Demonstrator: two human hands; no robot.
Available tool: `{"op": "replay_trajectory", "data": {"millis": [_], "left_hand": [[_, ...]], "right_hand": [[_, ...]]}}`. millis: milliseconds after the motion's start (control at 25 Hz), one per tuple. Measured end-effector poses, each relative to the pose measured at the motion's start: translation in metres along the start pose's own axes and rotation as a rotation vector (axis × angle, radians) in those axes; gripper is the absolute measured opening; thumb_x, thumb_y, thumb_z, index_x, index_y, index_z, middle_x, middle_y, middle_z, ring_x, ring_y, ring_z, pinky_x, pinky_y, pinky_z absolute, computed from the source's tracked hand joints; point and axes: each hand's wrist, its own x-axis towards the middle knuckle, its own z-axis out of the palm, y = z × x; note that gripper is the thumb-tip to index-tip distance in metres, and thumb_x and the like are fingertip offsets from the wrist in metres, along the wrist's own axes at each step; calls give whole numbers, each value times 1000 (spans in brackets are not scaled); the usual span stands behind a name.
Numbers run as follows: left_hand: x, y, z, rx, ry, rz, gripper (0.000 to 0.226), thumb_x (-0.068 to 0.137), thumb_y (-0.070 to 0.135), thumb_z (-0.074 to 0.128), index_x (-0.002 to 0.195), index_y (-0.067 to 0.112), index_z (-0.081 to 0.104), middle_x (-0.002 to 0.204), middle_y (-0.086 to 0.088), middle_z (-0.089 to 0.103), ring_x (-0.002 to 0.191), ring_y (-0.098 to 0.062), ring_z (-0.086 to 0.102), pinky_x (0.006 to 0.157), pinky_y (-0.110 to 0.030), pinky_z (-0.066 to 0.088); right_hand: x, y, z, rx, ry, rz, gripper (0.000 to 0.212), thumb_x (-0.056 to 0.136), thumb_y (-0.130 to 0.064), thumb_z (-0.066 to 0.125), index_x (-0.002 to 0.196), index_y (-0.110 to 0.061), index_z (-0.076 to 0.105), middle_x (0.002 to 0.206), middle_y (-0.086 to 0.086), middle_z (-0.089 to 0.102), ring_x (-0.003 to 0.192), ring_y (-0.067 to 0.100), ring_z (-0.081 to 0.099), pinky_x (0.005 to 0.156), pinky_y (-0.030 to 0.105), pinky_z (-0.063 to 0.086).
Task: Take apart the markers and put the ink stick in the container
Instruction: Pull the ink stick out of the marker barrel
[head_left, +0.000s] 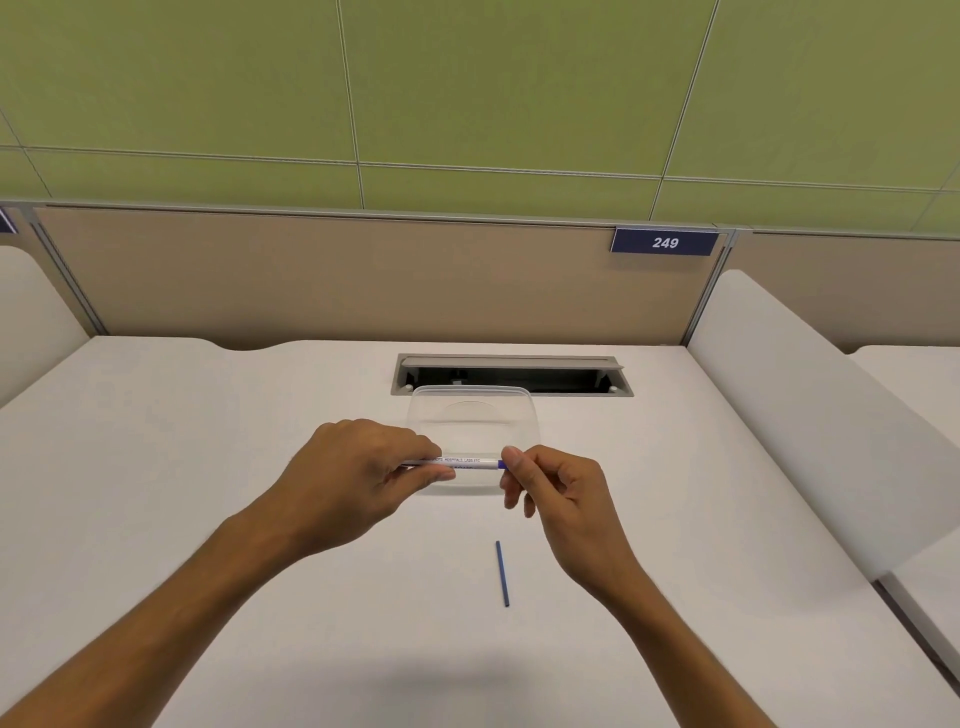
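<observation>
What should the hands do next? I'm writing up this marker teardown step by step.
Probably pull the blue end piece out of the marker. The left hand grips the white barrel, and the right hand pinches its blue tip over the clear container. One blue ink stick lies on the desk, not yet binned.

white marker (470, 464) w/ dark printed text and blue end, dark blue ink stick (502, 573) toward desk's near edge, clear container (524, 410) mid-desk, white desk (208, 441), grey cable tray (511, 375) at far edge, beige partition (337, 275) w/ navy tag (664, 242) lettered white, green wall (467, 88).
</observation>
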Motion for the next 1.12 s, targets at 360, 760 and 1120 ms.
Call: {"op": "replay_trajectory", "data": {"millis": [360, 760, 1120], "left_hand": [[0, -4, 3, -64, -14, -40, 40, 88, 58, 41, 84, 28, 68, 56, 7, 53, 55, -16, 44, 47, -30, 33], [-1, 3, 3, 4, -25, -12, 34, 89, 52, 44, 87, 29, 69, 62, 9, 62, 53, -13, 48, 47, -29, 35], [-1, 2, 5, -34, -27, -32, 35, 89, 53, 44, 85, 29, 68, 57, 8, 55, 54, -14, 43, 47, -30, 33]], "right_hand": [[-3, 4, -9, -32, 35, -40, 9, 89, -18, 72, 93, -25, 75, 95, -12, 75, 92, 12, 70, 75, 29, 52], [-2, 4, -7, 13, -51, 41, 46, 99, -39, 52, 65, -12, 67, 60, 1, 65, 60, 5, 56, 61, 12, 41], [-4, 4, -16, -19, -34, 14, 9, 91, -20, 69, 85, -23, 75, 81, -9, 75, 80, 5, 69, 70, 13, 48]]}}
